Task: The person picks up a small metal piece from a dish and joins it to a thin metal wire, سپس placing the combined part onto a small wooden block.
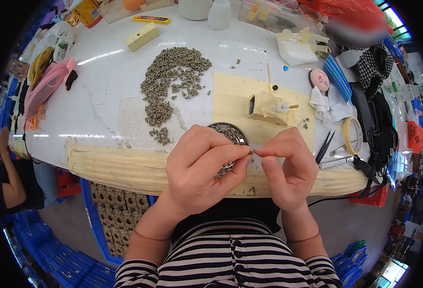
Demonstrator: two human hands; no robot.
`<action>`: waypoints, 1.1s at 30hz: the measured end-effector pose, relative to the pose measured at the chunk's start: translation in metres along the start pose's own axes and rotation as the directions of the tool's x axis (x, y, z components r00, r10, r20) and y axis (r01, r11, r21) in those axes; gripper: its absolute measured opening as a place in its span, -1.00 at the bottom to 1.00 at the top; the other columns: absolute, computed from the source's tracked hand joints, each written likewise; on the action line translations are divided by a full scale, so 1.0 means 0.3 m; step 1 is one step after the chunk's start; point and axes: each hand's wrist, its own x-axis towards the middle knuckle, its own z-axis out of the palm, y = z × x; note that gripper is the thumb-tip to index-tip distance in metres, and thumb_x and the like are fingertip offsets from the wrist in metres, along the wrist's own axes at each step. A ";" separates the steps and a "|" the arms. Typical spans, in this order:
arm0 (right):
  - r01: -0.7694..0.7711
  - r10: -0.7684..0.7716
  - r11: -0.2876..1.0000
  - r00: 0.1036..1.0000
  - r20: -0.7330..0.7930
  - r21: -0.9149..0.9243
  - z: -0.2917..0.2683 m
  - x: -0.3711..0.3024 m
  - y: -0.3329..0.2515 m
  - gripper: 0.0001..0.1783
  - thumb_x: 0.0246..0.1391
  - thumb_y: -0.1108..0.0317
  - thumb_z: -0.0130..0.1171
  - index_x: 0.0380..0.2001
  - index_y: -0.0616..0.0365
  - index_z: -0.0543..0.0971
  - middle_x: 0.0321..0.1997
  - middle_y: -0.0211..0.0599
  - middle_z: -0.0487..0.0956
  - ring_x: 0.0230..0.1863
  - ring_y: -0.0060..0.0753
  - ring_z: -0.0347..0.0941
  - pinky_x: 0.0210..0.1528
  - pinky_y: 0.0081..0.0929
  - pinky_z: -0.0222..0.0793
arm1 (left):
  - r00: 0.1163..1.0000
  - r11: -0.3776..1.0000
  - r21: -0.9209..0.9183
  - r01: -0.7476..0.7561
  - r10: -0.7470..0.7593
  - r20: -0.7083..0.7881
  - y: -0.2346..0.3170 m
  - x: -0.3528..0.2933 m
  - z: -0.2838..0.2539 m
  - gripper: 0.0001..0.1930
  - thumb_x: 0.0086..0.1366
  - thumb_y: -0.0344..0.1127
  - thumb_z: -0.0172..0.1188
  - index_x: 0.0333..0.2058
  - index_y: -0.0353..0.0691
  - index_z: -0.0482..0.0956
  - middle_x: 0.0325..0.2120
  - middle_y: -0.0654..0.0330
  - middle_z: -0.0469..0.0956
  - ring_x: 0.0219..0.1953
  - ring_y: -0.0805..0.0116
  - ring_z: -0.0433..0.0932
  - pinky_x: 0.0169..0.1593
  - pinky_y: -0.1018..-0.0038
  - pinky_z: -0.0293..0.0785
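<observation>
My left hand (pixel 197 168) is closed, with thumb and index finger pinching a tiny silvery metal part (pixel 251 151). My right hand (pixel 292 168) faces it with bent fingers. Its index fingertip is at the metal part, while its thumb stands apart from that finger. Behind and partly under my left hand is a round dish (pixel 244 134) filled with small metal pieces; my fingers hide much of it. Beyond, to the left, a large heap of similar small metal parts (pixel 175 67) lies spread on the white table.
A tape-wrapped block (pixel 264 109) with a small white bottle stands behind my right hand. Black tweezers (pixel 325 146) and a tape roll (pixel 353 136) lie at right. A pink basket (pixel 48 91) is at left. Below the table edge sits a blue crate (pixel 92 218) of metal blocks.
</observation>
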 end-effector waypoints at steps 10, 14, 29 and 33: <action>0.044 -0.049 0.989 0.998 -0.031 -0.141 0.006 -0.006 -0.003 -0.82 -0.04 0.44 0.37 -0.29 0.17 0.73 -0.38 -0.29 0.59 -0.37 -0.34 0.43 -0.29 -0.47 0.33 | 0.999 0.999 -0.024 0.044 -0.043 0.007 0.002 -0.006 -0.006 -0.73 -0.12 -0.61 0.43 -0.36 -0.26 0.69 -0.49 0.23 0.55 -0.47 0.37 0.49 -0.41 0.51 0.37; -0.012 0.012 0.999 1.000 0.000 -0.053 0.008 -0.006 0.009 -0.84 -0.01 0.46 0.36 -0.30 0.19 0.72 -0.39 -0.28 0.58 -0.36 -0.33 0.44 -0.30 -0.48 0.33 | 0.999 0.999 -0.046 -0.007 0.008 0.032 0.000 0.000 -0.008 -0.72 -0.12 -0.61 0.43 -0.36 -0.25 0.69 -0.49 0.25 0.55 -0.47 0.37 0.49 -0.41 0.51 0.36; 0.273 -0.282 0.909 0.959 0.016 -0.316 0.024 0.000 -0.011 -0.63 -0.27 0.49 0.48 -0.25 0.09 0.74 -0.38 -0.42 0.60 -0.38 -0.38 0.41 -0.34 -0.49 0.31 | 0.998 0.999 -0.024 0.047 -0.046 0.030 0.004 0.004 -0.003 -0.75 -0.14 -0.60 0.42 -0.41 -0.25 0.66 -0.51 0.22 0.53 -0.47 0.31 0.50 -0.41 0.47 0.40; 0.242 -0.254 0.927 0.967 -0.007 -0.285 0.024 -0.001 -0.009 -0.61 -0.25 0.50 0.47 -0.21 0.11 0.74 -0.37 -0.41 0.62 -0.38 -0.37 0.41 -0.34 -0.49 0.32 | 0.999 0.998 -0.032 0.047 -0.048 -0.019 0.001 -0.002 -0.003 -0.74 -0.15 -0.62 0.44 -0.40 -0.28 0.68 -0.51 0.22 0.54 -0.47 0.36 0.49 -0.41 0.51 0.37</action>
